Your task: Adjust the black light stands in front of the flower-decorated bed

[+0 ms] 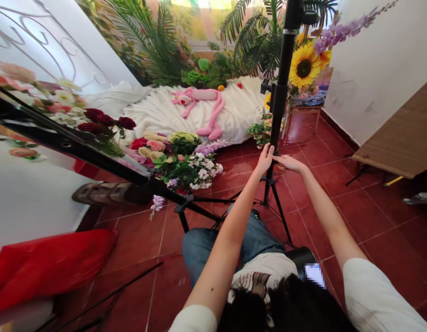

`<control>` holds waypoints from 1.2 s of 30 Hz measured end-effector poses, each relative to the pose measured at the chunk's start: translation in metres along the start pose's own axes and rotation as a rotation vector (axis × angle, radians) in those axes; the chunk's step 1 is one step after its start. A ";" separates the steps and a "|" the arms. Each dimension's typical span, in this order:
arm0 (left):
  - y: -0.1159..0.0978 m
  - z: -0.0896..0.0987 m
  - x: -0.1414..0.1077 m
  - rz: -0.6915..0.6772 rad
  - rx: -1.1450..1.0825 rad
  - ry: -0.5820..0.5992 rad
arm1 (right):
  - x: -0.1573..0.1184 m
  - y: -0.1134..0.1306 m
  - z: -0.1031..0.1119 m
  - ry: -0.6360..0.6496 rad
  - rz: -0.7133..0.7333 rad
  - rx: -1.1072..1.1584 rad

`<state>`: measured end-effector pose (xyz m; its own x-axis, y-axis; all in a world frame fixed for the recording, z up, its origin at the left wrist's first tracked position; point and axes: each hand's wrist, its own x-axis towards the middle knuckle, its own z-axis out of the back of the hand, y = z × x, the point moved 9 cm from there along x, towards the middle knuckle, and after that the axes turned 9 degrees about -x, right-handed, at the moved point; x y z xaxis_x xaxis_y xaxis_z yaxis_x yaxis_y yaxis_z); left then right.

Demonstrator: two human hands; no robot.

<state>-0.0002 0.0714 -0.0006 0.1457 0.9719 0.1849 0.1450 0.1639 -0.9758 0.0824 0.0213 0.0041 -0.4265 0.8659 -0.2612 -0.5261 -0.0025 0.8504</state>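
A black stand [278, 99] rises upright on spread legs in front of me, with clamp knobs along its pole. My left hand [266, 158] is wrapped round the lower part of the pole. Beside it, on the right of the pole, my right hand [288, 162] reaches in with its fingers stretched out, the fingertips at the pole just below my left hand. A second black stand [106, 159] slants across the left side, its legs near my knees.
Artificial flowers [185, 159] lie beyond the stands, before a white cloth [147, 108] holding a pink plush toy [208, 95]. Sunflowers [304, 68] stand behind the pole. A brown board [400, 129] is at right, a red cloth [54, 263] at lower left.
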 end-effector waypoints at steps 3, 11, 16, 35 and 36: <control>0.001 0.000 0.000 -0.032 0.011 0.001 | 0.002 -0.005 -0.002 -0.042 -0.030 0.020; 0.004 0.001 0.004 -0.060 0.022 -0.015 | 0.003 -0.012 -0.001 -0.182 -0.062 0.098; -0.011 0.023 -0.010 -0.115 -0.037 0.020 | 0.001 -0.011 -0.001 -0.229 -0.051 0.098; -0.059 0.390 -0.200 -0.068 0.366 -1.024 | 0.008 -0.031 -0.017 -0.243 0.006 0.396; -0.066 0.395 -0.207 -0.083 0.383 -1.060 | 0.009 -0.034 -0.023 -0.244 0.006 0.423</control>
<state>-0.4266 -0.0742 -0.0212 -0.7804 0.5788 0.2363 -0.2204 0.0991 -0.9704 0.0799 0.0176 -0.0371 -0.2170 0.9586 -0.1846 -0.1576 0.1522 0.9757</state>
